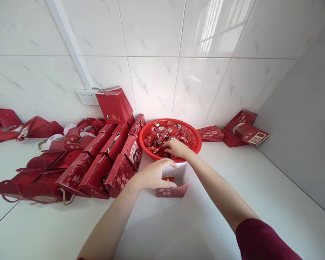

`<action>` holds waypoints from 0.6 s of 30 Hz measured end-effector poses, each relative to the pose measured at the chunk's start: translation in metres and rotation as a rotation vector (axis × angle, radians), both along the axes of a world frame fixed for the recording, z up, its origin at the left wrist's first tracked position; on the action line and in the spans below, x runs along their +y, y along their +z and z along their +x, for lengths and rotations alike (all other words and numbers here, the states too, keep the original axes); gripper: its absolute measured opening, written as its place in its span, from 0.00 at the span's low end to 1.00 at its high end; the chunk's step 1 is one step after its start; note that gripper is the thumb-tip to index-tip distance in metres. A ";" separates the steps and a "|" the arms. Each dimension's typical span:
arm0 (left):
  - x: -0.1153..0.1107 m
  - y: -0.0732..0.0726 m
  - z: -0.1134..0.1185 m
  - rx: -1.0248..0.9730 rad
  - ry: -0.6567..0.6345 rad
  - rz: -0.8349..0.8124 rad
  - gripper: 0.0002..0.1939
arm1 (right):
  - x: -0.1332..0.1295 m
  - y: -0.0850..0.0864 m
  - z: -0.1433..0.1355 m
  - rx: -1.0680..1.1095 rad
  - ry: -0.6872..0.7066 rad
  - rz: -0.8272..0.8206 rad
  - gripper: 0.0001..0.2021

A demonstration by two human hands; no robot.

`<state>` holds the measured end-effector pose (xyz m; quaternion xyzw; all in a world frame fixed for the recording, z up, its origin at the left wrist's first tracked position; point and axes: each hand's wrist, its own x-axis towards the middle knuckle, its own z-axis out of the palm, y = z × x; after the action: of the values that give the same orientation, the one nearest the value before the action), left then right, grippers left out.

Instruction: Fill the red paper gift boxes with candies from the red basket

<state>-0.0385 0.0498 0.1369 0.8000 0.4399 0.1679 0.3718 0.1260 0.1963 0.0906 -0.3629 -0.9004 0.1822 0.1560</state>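
An open red box point(173, 191) with a white inside stands on the white counter, and a small red packet point(168, 178) lies in it. My left hand point(154, 175) is at the box's left side, thumb and fingers spread apart over its opening, with nothing seen between them. Behind the box is a red plastic basket point(197, 139) holding many small red wrapped packets point(159, 131). My right hand point(176, 148) reaches into the front of the basket, its fingers bent down among the packets. What its fingertips may hold is hidden.
Rows of closed red boxes point(119, 175) stand left of the basket, with a taller red box point(112, 106) on top at the back. Rounded red boxes with cord handles point(43, 184) lie farther left. More red cartons point(209, 133) lie right by the tiled wall point(151, 86).
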 end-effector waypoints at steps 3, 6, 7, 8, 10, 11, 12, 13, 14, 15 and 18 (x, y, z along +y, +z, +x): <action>-0.001 -0.001 0.001 0.004 0.018 -0.004 0.32 | -0.017 0.002 0.009 0.180 -0.060 -0.035 0.13; -0.002 0.000 0.001 0.012 0.037 -0.015 0.31 | -0.030 -0.004 0.016 0.468 -0.211 -0.137 0.11; -0.003 0.000 0.001 0.014 0.042 -0.017 0.31 | -0.032 -0.007 0.018 0.524 -0.254 -0.158 0.11; -0.003 0.001 0.001 0.017 0.048 -0.018 0.31 | -0.033 -0.010 0.018 0.554 -0.278 -0.179 0.11; -0.003 0.001 0.001 0.027 0.055 -0.015 0.31 | -0.031 -0.015 0.019 0.640 -0.280 -0.280 0.16; -0.003 0.001 0.001 0.032 0.057 -0.012 0.31 | -0.030 -0.017 0.018 0.703 -0.271 -0.352 0.19; -0.002 0.001 0.000 0.037 0.057 -0.009 0.32 | -0.028 -0.019 0.018 0.774 -0.263 -0.422 0.21; -0.002 0.002 0.000 0.039 0.059 -0.006 0.32 | -0.026 -0.020 0.018 0.837 -0.258 -0.479 0.22; -0.002 0.002 0.000 0.039 0.059 -0.006 0.32 | -0.024 -0.021 0.017 0.879 -0.257 -0.512 0.23; -0.002 0.002 0.000 0.040 0.059 -0.007 0.32 | -0.023 -0.022 0.017 0.895 -0.258 -0.520 0.22; -0.004 0.005 0.000 0.067 0.060 -0.012 0.33 | -0.024 -0.024 0.018 0.878 -0.236 -0.509 0.21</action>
<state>-0.0383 0.0457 0.1417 0.7892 0.4771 0.1494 0.3566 0.1440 0.1724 0.0664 -0.3779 -0.6304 0.5114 0.4453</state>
